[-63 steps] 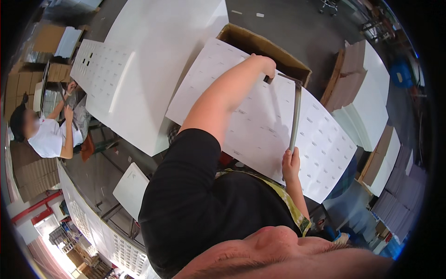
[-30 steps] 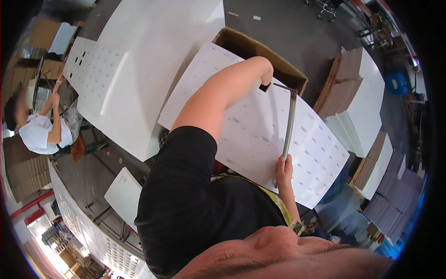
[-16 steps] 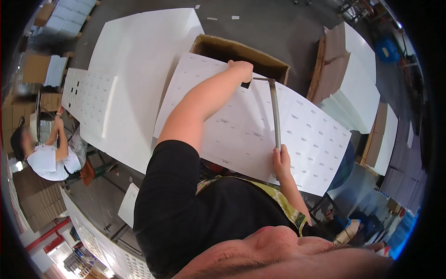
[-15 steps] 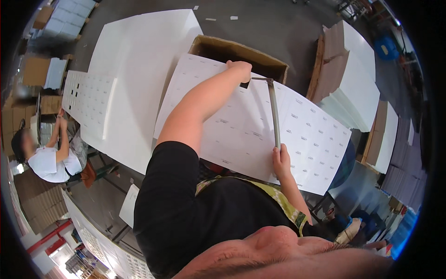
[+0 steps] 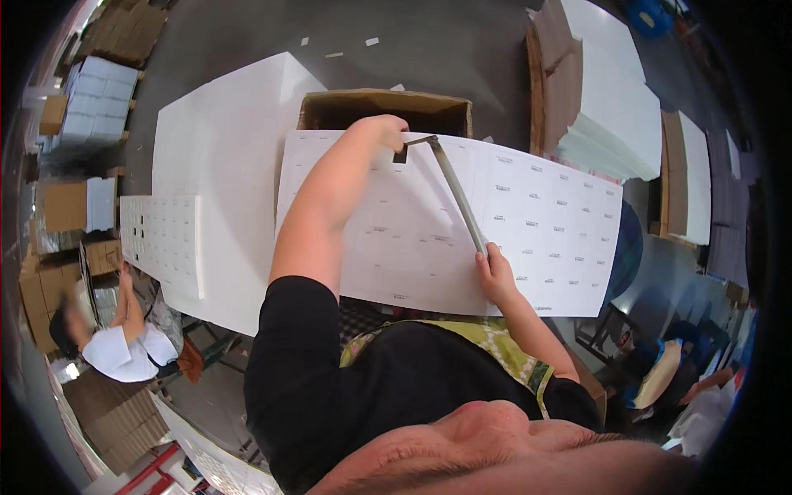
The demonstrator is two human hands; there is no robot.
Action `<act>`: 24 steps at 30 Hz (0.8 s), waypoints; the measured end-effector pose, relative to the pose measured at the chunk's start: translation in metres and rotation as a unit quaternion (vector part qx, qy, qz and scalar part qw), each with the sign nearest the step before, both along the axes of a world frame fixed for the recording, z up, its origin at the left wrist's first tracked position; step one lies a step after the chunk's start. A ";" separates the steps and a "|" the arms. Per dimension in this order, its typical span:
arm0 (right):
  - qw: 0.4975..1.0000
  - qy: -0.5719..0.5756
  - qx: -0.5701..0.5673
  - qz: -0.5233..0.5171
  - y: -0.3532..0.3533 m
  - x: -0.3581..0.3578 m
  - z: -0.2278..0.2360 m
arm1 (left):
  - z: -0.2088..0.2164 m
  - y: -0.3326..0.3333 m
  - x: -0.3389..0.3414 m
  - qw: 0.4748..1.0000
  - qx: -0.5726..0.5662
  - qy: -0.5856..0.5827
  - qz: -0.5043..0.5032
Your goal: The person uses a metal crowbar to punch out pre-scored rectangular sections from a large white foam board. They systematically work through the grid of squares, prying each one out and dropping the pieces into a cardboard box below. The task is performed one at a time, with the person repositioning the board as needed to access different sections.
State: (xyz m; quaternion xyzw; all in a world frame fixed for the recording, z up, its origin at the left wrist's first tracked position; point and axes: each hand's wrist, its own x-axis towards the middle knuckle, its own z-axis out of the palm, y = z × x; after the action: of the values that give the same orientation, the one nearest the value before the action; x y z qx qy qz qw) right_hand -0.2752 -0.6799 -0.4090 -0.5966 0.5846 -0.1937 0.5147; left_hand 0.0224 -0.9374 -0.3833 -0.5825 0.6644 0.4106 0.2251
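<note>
The right hand is wrapped snugly round the lower end of a slim grey metal bar with a bent top, lying across the wide white printed sheet. I'd keep that grasp steady and the bent end from scraping the sheet. The left hand curls at the sheet's far edge; its fingertips are hidden, so I can't tell what they hold, nor whether the small black rectangle beside them is a hole.
</note>
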 end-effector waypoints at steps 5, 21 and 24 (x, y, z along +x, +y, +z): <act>1.000 -0.007 0.009 0.011 -0.004 0.003 0.013 | -0.002 -0.007 0.032 0.997 0.050 0.054 -0.005; 0.994 0.069 -0.046 0.069 -0.022 0.050 0.024 | -0.052 0.040 0.110 0.942 -0.330 0.044 0.052; 0.989 -0.037 -0.132 0.064 -0.013 0.045 0.020 | -0.046 0.042 0.109 0.952 -0.301 0.014 0.045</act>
State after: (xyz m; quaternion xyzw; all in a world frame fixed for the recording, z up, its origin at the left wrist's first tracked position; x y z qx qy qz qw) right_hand -0.2297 -0.6925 -0.3891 -0.6878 0.4953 -0.2576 0.4640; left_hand 0.1312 -0.8958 -0.4293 -0.6465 0.7336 0.2094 0.0113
